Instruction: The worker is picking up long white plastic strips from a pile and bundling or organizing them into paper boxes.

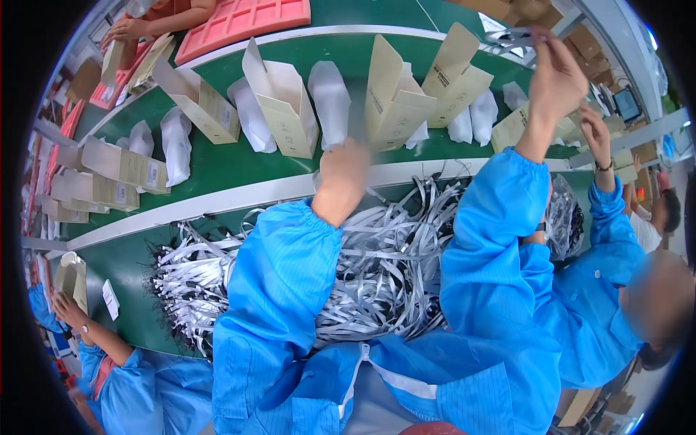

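My right hand (557, 80) is raised at the far right, its fingers pinched on a grey-white lanyard (511, 35) that stretches out to the left. My left hand (343, 174) is smeared by motion over the near rail of the belt, just below a white-wrapped item (330, 101); its fingers cannot be made out. Beneath my arms lies a big tangled pile of lanyards (384, 268), grey-white straps with thin black cords. Open cream boxes (286, 109) with raised flaps stand along the green belt (210, 163), with white-wrapped items between them.
Pink compartment trays (243, 25) lie across the belt, where another person's arm (163, 18) reaches in. At the lower left, a co-worker's hand (69, 312) touches a cream box (71, 279). A co-worker in blue (594, 304) is close on my right. A plastic bag (562, 217) sits by that co-worker.
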`<state>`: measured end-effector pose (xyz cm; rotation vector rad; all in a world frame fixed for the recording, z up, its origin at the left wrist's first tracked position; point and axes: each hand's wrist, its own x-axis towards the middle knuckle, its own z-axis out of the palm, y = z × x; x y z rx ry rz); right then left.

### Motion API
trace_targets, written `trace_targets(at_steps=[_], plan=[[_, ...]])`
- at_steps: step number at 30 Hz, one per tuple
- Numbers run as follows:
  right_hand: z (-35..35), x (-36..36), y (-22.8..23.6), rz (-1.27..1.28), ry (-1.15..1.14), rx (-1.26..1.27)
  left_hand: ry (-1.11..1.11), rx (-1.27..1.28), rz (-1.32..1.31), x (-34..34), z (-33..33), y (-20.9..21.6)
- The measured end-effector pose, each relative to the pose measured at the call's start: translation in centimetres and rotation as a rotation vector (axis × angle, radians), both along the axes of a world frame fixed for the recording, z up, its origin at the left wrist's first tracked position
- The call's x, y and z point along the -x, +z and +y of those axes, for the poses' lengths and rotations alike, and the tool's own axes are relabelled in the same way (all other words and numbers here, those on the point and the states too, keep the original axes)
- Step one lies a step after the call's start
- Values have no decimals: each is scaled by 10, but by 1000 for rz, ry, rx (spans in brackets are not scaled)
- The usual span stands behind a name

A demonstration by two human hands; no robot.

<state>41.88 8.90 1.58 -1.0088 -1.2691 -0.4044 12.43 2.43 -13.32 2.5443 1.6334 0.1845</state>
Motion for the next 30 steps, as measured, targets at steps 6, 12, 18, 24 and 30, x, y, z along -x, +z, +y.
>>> trace_targets(at_steps=[6,12,18,24,30], plan=[[13,-6,-25,-158,14,527,-32,-14,110,-4,11,-5],[19,-19,-31,-325,220,887,-121,-82,22,4,4,17],[-48,6,8,-93,208,601,-313,88,-415,13,-10,86],[-93,98,4,-128,879,893,-330,350,-964,17,-32,141],[-105,101,18,-98,983,1072,-284,411,-1192,39,-44,158]])
